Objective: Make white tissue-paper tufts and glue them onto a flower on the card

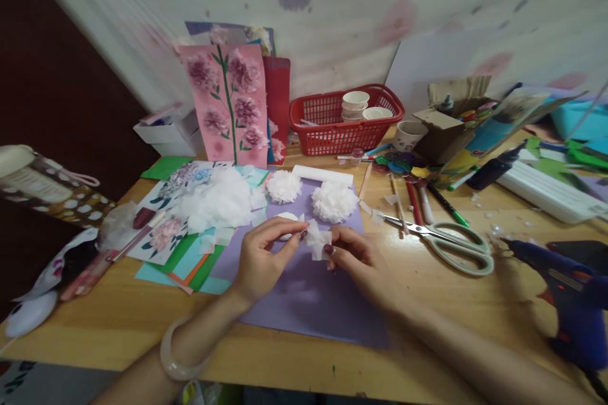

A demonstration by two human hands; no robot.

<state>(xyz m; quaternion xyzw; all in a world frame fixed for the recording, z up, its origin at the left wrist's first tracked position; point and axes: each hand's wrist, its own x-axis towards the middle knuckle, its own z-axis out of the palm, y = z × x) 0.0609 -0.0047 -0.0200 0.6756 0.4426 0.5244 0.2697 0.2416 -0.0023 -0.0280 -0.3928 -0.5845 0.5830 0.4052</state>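
Between my two hands, over a purple sheet of paper point(332, 304), is a small piece of white tissue paper point(317, 243). My left hand point(268, 253) pinches its left edge between thumb and fingertip. My right hand point(356, 259) grips the right side, thumb on top and fingers curled. Just beyond lie two fluffy white paper flowers point(334, 200), the smaller one to the left. A round white piece point(287, 218) is partly hidden behind my left fingers. Left of the flowers, a loose heap of white tissue pieces point(218, 199) covers printed flower pictures and coloured paper.
Scissors point(441, 240) lie open to the right, with a blue glue gun point(565, 291) farther right. A red basket point(342, 133) holding white cups stands at the back beside a pink flower picture point(228, 107). Pens and a cardboard box point(439, 126) sit back right.
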